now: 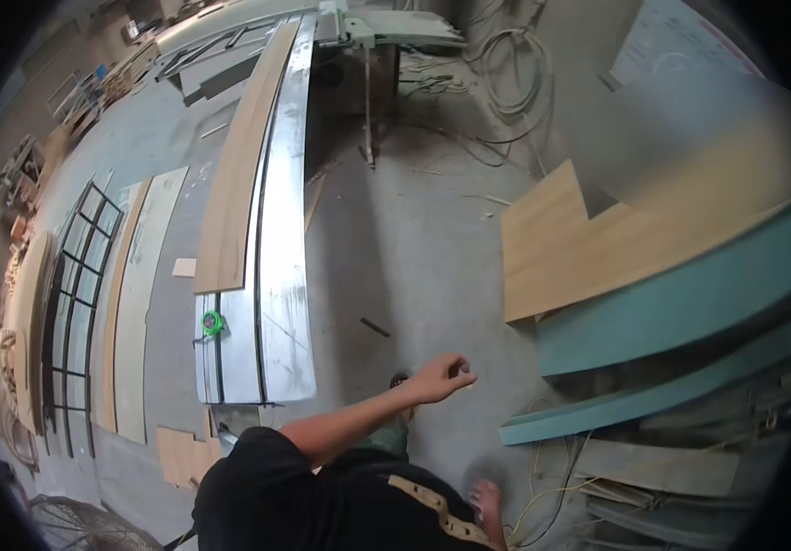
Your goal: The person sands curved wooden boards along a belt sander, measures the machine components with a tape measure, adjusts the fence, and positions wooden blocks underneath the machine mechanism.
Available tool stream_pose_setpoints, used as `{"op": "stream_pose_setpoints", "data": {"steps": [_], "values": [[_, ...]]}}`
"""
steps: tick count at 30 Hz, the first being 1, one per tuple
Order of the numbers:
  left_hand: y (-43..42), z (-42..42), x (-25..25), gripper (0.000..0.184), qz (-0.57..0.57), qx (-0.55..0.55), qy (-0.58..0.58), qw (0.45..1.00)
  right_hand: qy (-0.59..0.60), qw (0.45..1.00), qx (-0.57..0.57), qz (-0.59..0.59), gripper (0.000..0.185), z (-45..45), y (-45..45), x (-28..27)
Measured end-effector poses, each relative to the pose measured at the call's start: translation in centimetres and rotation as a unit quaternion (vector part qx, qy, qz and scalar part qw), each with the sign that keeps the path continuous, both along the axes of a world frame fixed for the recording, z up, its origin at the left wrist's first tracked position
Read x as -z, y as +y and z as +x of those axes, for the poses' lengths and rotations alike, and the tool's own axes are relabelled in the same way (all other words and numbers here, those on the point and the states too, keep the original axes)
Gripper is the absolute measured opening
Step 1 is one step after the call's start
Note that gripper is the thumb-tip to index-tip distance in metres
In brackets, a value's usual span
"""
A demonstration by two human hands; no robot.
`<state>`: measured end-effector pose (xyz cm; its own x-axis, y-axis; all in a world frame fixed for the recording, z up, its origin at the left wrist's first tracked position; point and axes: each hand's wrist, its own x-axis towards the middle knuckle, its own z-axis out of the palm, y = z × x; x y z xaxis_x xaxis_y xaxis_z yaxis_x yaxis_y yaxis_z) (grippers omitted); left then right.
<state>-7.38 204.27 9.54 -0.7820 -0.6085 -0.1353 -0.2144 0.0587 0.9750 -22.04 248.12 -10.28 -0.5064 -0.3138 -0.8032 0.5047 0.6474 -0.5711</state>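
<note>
My left hand [441,378] reaches across in front of my body over the floor, its fingers loosely curled with a gap between them and nothing visible in it. Low in the view, my right hand [485,499] hangs beside my dark shirt, fingers somewhat apart, with no object visible in it. Left of my left arm stretches a long metal machine table [287,312]. A wooden board [241,184] lies lengthwise on it. Near the board's close end sits a green tape measure [213,322], touched by neither hand.
At the right, a wood panel [551,243] with a notched edge rests on a teal stack [652,317]. Leaning or lying at the left are a black metal frame [83,248] and long boards [152,266]. Cables [515,73] hang at the back; a dark strip [375,327] lies on the floor.
</note>
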Motion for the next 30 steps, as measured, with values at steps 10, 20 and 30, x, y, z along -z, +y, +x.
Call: {"op": "stream_pose_setpoints", "data": {"steps": [10, 20, 30], "values": [[-22.8, -10.6, 5.1, 0.049, 0.009, 0.047, -0.136, 0.990, 0.046, 0.982, -0.171, 0.064, 0.024, -14.1, -10.6, 2.8], [-41.6, -4.0, 22.9, 0.051, 0.141, -0.313, -0.305, 0.888, 0.235, 0.800, -0.549, 0.066, 0.021, -35.2, -44.2, 5.3], [-54.1, -6.6, 20.9, 0.045, 0.305, -0.414, -0.358, 0.779, 0.193, 0.928, -0.294, -0.121, 0.029, -58.9, -109.8, -3.9]]}}
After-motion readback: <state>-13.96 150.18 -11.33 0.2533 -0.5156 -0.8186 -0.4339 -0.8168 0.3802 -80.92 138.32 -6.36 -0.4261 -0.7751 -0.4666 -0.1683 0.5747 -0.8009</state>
